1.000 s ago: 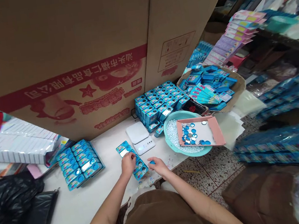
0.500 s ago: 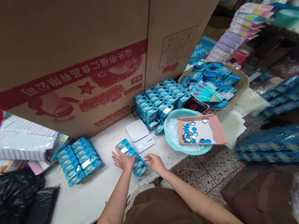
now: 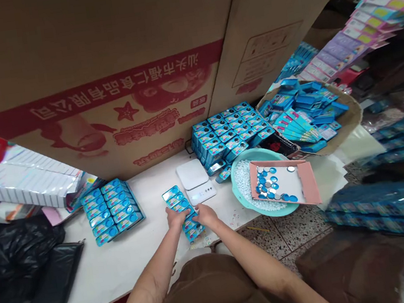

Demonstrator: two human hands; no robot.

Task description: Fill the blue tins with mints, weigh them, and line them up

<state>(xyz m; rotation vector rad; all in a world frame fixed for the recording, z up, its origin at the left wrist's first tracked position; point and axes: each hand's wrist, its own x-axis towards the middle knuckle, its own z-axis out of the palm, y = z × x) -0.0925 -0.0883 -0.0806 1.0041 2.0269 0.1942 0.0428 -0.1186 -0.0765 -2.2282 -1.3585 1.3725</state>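
Note:
A short row of small blue boxes with round windows (image 3: 174, 195) lies on the white table in front of me. My left hand (image 3: 177, 218) grips the row's left side, its fingers curled and its thumb over the top. From the right, my right hand (image 3: 207, 215) closes on the same row with fingers bent against a box. The fingertips of both hands are partly hidden. Just beyond the row sits a white digital scale (image 3: 192, 174) with a bare plate. To the left stands a two-column block of similar blue boxes (image 3: 114, 209).
A turquoise basin (image 3: 236, 194) of white beads holds a pink tray (image 3: 310, 184) with blue and silver discs. Behind it are stacked blue boxes (image 3: 222, 133) and a carton of loose ones (image 3: 354, 112). A large cardboard box (image 3: 95, 36) walls the back. Black bags (image 3: 15, 268) lie left.
My left hand has gone from spread flat over the row to curled around its side. My right hand has moved in against the row. The view has shifted slightly.

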